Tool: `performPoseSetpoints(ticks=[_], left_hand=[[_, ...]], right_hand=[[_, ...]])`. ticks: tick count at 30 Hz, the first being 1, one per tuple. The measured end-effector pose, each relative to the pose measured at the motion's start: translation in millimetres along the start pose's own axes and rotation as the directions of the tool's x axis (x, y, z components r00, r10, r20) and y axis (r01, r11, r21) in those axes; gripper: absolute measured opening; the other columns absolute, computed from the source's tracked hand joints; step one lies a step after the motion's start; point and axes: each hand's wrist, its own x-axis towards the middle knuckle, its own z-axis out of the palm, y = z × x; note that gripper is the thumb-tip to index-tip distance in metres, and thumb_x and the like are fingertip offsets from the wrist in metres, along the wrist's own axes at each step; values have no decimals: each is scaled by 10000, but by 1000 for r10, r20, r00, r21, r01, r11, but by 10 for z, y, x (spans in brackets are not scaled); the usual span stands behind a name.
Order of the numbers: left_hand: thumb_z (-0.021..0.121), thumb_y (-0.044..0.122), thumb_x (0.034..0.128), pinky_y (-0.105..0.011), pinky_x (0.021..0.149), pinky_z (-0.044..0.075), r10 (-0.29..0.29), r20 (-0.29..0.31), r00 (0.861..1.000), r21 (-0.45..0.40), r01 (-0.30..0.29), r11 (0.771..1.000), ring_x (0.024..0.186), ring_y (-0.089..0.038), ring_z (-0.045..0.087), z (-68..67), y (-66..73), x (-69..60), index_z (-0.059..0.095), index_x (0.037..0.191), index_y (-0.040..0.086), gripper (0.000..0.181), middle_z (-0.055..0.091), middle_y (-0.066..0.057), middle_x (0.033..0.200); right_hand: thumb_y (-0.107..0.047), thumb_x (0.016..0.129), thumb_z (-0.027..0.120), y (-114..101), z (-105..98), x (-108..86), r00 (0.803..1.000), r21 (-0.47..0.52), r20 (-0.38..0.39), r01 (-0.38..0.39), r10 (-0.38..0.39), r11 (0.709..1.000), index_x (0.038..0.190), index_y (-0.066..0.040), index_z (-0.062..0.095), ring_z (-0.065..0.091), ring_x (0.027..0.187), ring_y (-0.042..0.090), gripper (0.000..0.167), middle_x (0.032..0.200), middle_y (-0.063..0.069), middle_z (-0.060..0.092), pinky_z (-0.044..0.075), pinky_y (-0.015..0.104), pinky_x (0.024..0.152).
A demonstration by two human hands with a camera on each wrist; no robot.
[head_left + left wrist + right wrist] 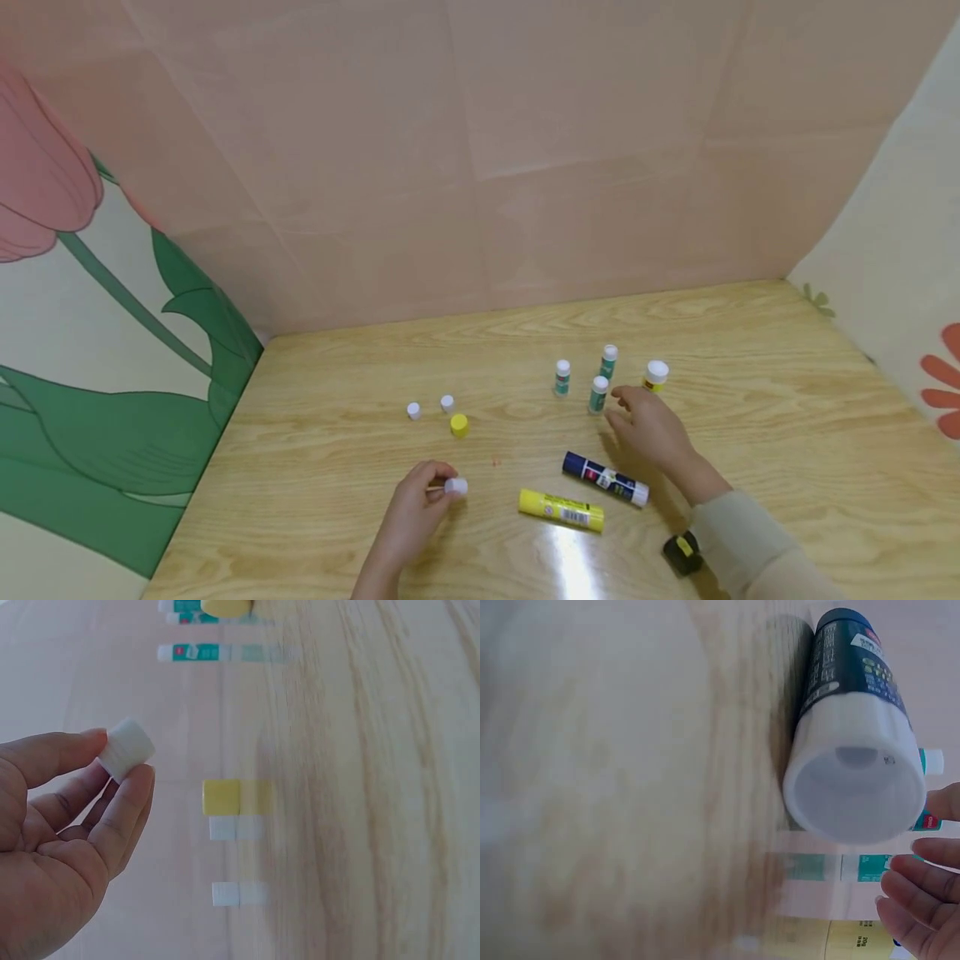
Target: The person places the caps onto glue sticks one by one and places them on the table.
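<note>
My left hand (417, 510) pinches a white cap (456, 487) between thumb and fingertips, held above the table. In the left wrist view the cap (127, 750) is tilted. The right hand (651, 429) reaches over the table, fingers relaxed and apart, with nothing seen in it. Its fingertips are close to an upright green-and-white glue stick (597, 396); whether they touch it I cannot tell. Two more green glue sticks (562, 379) stand nearby. Just behind this hand stands a yellow glue stick with a white top (657, 373), partly hidden.
A yellow cap (459, 426) and two small white caps (447, 403) sit left of centre. A dark blue glue stick (604, 479) and a yellow glue stick (561, 510) lie between the hands. A black-and-yellow object (682, 552) is beside the right sleeve.
</note>
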Motion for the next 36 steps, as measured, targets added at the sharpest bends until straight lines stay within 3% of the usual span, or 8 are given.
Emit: performPoseSetpoints(ticks=[19,31,36], left_hand=[[607,82,790,-189,728,460,-14,7,1000,-12,14,1000,920,-235,520,-19,-23,-5,530,980,-34,236,510,-78,963],[604,47,785,-188,729,460,18,-9,1000,-11,-18,1000,916,-230,516,-17,-59,-18,528,968,-52,222,513,-104,969],[602,36,785,-185,730,459,10,-13,1000,-16,-10,1000,919,-232,516,-14,-67,-13,528,972,-52,220,511,-105,974]], right_hand=[[-207,854,533,54,32,119,998,69,60,-26,21,997,1134,85,457,494,925,373,411,1044,250,510,426,491,730],[-217,842,560,24,47,151,999,64,41,-9,6,998,1062,56,500,520,860,342,356,968,213,541,445,464,682],[-210,835,570,40,55,187,1000,73,25,11,-13,997,971,6,531,527,815,308,258,905,163,554,449,439,644]])
